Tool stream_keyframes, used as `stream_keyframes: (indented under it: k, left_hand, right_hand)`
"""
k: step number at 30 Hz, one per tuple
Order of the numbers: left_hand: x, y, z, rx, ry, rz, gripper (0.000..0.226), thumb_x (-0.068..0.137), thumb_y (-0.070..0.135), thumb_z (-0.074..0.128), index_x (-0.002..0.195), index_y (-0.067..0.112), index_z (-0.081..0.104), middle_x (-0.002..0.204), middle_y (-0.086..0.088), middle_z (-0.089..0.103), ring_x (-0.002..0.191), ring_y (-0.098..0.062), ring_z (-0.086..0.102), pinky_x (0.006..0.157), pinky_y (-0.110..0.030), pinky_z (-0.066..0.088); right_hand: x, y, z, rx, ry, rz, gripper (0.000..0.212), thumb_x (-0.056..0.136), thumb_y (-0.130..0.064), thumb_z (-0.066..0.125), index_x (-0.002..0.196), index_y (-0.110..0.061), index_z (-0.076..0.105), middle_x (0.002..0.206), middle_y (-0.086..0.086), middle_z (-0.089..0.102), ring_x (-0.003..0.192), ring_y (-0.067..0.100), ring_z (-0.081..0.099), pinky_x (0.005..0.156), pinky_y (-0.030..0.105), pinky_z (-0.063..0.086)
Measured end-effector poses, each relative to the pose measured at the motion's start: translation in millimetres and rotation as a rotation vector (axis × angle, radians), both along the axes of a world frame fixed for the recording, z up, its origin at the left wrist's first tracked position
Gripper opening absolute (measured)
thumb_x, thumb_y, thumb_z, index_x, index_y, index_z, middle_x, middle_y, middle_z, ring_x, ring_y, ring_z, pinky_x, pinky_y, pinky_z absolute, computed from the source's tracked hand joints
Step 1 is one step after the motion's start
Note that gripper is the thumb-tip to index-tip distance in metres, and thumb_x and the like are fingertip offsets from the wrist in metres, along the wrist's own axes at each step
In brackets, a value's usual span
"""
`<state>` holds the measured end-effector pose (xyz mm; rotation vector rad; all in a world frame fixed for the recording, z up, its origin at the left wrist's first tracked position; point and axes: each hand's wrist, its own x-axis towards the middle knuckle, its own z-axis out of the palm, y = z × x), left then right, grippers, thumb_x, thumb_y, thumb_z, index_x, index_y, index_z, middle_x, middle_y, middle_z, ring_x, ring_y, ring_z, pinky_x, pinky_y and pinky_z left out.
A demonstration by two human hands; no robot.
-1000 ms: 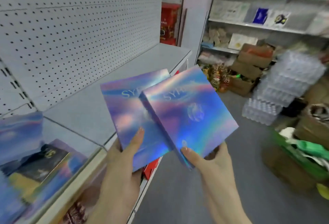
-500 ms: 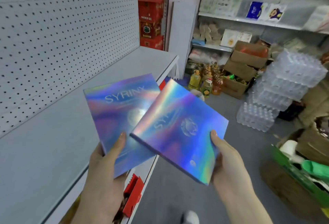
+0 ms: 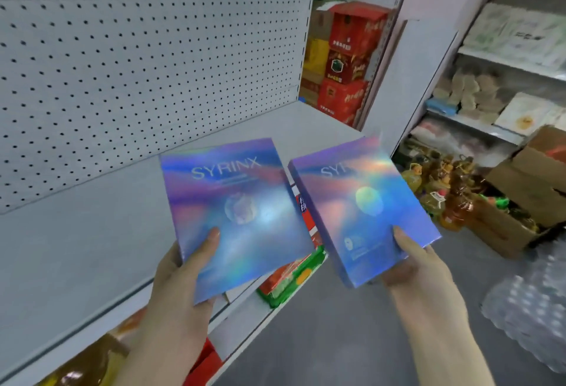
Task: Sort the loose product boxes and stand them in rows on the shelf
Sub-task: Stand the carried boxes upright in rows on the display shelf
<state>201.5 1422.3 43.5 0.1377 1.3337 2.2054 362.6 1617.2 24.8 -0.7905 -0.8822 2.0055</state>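
- The left box (image 3: 232, 217) is clamped by the left hand (image 3: 180, 281), thumb on top, over the shelf (image 3: 92, 232) edge.
- The right box (image 3: 361, 208), at its 3 o'clock, is clamped by the right hand (image 3: 419, 266).

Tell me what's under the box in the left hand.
Below the left box: the grey shelf and a green-orange packet lower down, partly covered. The left hand holds it; fingers behind are covered.

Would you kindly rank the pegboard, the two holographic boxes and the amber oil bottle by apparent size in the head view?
1. Pegboard.
2. Left box and right box: look alike, so unranked.
3. Amber oil bottle, smallest, though farther from the camera.
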Motion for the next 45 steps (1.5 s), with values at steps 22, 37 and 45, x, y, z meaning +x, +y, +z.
stream_keyframes:
  k: [22,37,45]
  left_hand:
    - [-224,317,-55,-0.213,-0.02,0.185,0.017,0.088,0.019,0.058,0.098,0.013,0.071,0.092,-0.003,0.076,0.074,-0.011,0.071,0.059,-0.025,0.055]
    - [-336,390,-120,-0.29,0.11,0.414,0.034,0.088,0.008,0.062,0.122,0.011,0.058,0.114,-0.008,0.068,0.091,-0.015,0.068,0.073,-0.027,0.057]
    - [-387,385,-126,-0.825,0.374,0.505,0.031,0.082,-0.005,0.067,0.09,0.025,0.06,0.072,0.019,0.069,0.068,0.011,0.061,0.072,-0.014,0.047]
  right_hand:
    - [-240,342,-23,-0.214,0.037,0.137,0.041,0.087,-0.022,0.053,0.127,-0.014,0.06,0.118,0.008,0.07,0.103,0.022,0.069,0.075,0.037,0.06]
    - [-394,504,-117,0.047,-0.197,0.742,0.043,0.083,-0.005,0.063,0.126,-0.002,0.058,0.12,0.016,0.067,0.105,0.025,0.066,0.083,0.033,0.057]
    - [-439,551,-132,0.194,-0.275,0.847,0.065,0.056,-0.03,0.091,0.111,-0.012,0.06,0.109,0.012,0.067,0.093,0.021,0.065,0.08,0.03,0.057]
